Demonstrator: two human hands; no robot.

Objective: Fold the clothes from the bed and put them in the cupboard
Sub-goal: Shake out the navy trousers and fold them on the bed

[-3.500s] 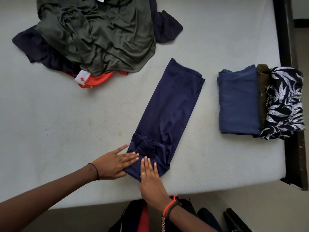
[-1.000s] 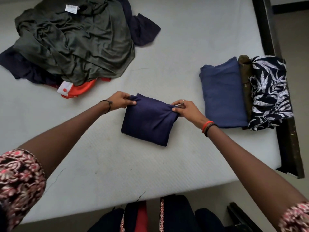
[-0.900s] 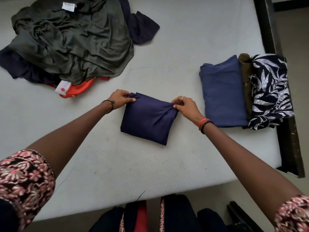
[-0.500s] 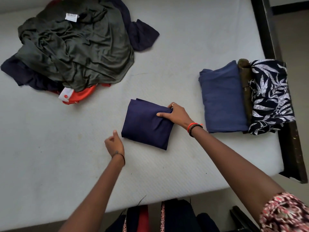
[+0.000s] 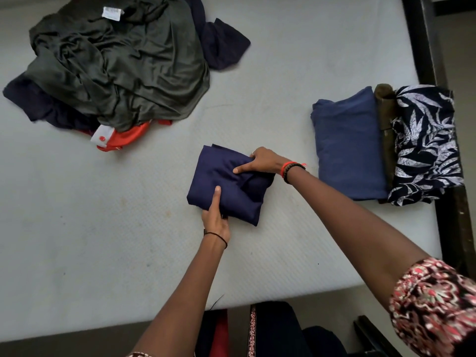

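Navy folded garment (image 5: 215,172): lay on mattress (image 5: 103,228); left hand (image 5: 215,219) gripped its near edge, right hand (image 5: 262,163) clasped its right edge.

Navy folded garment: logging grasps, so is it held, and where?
Left hand grips the navy folded garment at its near edge; right hand pinches its right side.

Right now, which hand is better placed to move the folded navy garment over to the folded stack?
Probably the right hand: it grips the folded navy garment on the edge facing the folded stack. The left hand pinches the near edge, farther from the stack.
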